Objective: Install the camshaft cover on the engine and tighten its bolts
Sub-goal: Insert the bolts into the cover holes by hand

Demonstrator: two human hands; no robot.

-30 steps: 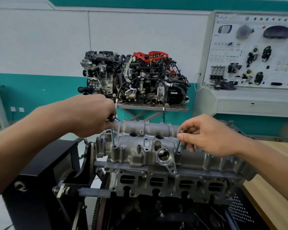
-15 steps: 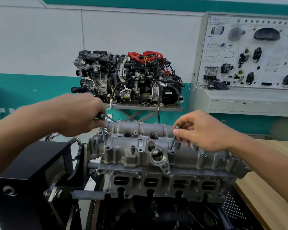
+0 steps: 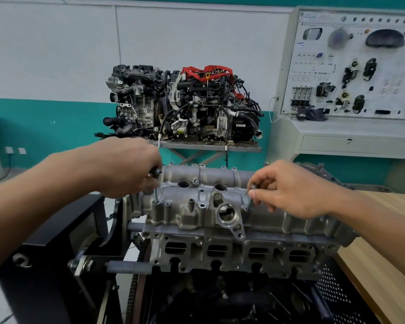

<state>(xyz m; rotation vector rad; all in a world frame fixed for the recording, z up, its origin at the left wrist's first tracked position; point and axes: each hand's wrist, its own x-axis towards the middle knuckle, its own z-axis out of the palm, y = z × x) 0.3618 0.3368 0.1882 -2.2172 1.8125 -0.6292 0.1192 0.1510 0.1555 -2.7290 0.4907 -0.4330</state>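
Note:
The grey cast camshaft cover [image 3: 197, 206] sits on top of the engine's cylinder head [image 3: 232, 253], which is mounted on a stand. My left hand [image 3: 131, 167] is closed on a dark-handled tool whose thin shaft [image 3: 155, 195] stands upright in a bolt hole at the cover's front left. My right hand [image 3: 288, 190] pinches the head of a long bolt [image 3: 251, 197] between thumb and fingers; the bolt stands in a hole just right of the round port [image 3: 227, 213]. Several other bolt holes along the front edge show no bolts.
A black stand frame [image 3: 56, 253] holds the engine at the left. A wooden bench top [image 3: 388, 242] lies to the right. Behind stand a complete display engine [image 3: 185, 104] on a metal table and a grey training panel [image 3: 355, 66].
The view has shifted slightly. Both hands stay at the same holes; the left hand sits a little lower on its tool, and the right hand keeps its pinch on the bolt.

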